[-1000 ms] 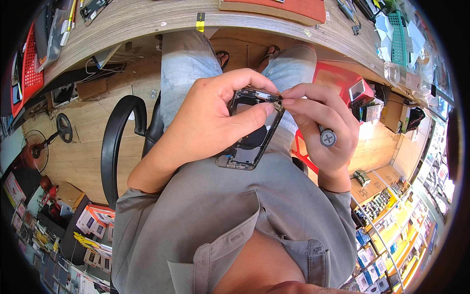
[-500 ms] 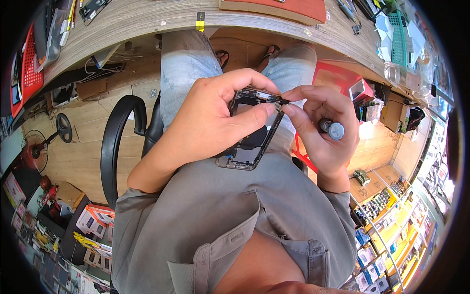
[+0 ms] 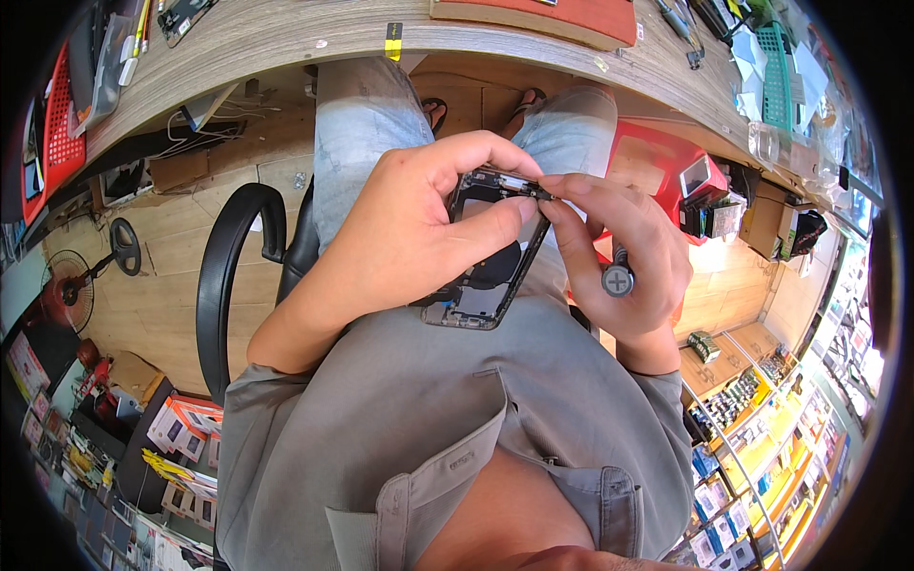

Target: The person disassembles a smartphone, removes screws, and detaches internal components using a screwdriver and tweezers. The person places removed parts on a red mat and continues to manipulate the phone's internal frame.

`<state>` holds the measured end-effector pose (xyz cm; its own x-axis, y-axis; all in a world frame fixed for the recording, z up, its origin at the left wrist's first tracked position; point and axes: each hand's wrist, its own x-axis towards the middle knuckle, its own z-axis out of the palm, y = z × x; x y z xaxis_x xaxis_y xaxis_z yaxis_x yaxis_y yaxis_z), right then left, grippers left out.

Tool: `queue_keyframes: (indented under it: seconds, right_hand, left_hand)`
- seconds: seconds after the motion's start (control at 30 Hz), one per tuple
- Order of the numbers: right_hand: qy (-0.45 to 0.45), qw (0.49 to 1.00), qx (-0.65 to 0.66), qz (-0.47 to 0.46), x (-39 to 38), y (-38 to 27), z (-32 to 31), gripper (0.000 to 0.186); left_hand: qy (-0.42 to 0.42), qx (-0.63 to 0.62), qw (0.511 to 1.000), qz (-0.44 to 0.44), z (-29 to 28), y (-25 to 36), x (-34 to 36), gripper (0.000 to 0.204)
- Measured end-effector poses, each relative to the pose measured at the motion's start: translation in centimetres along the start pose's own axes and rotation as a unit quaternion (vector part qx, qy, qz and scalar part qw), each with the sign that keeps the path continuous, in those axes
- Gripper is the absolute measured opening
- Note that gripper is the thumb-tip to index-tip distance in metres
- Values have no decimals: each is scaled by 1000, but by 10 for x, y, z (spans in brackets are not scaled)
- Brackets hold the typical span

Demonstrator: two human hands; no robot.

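One opened phone (image 3: 493, 271), loads of room before the desk edge (image 3: 357, 46)
Left hand (image 3: 409, 219) grips its frame; right hand (image 3: 636, 243) pinches at one corner, one screwdriver (image 3: 618, 280) tucked in.

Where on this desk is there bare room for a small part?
The desk between the dark panel and the tape is bare but for a white scrap. Crowded: the left end by the red basket, the right by the green basket.

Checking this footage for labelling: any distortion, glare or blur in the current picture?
Head view: the desk edge bows and the corners go black; same view: bright glare on the floor at right; same view: left hand, right hand and opened phone look fairly sharp, though tiny parts are hard to distinguish.
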<state>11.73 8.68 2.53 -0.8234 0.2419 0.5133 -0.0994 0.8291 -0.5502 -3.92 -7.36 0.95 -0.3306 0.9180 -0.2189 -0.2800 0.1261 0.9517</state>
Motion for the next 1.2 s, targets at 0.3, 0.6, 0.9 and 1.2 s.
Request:
queue_keyframes:
  seconds: [0.3,0.6,0.9,1.2]
  right_hand:
    - [-5,1000,-1,1,3,-2,1,43]
    - [-17,1000,1,11,6,-4,-1,39]
    - [-54,998,-39,-18,8,-4,-9,40]
    - [-70,994,-66,-50,4,1,-11,42]
  left_hand:
    - [-1,5,1000,-10,-1,1,0,25]
    - [-4,3,1000,-23,-2,-1,1,19]
    - [4,16,1000,-1,-1,-5,2,19]
    - [21,15,1000,-16,2,-4,1,18]
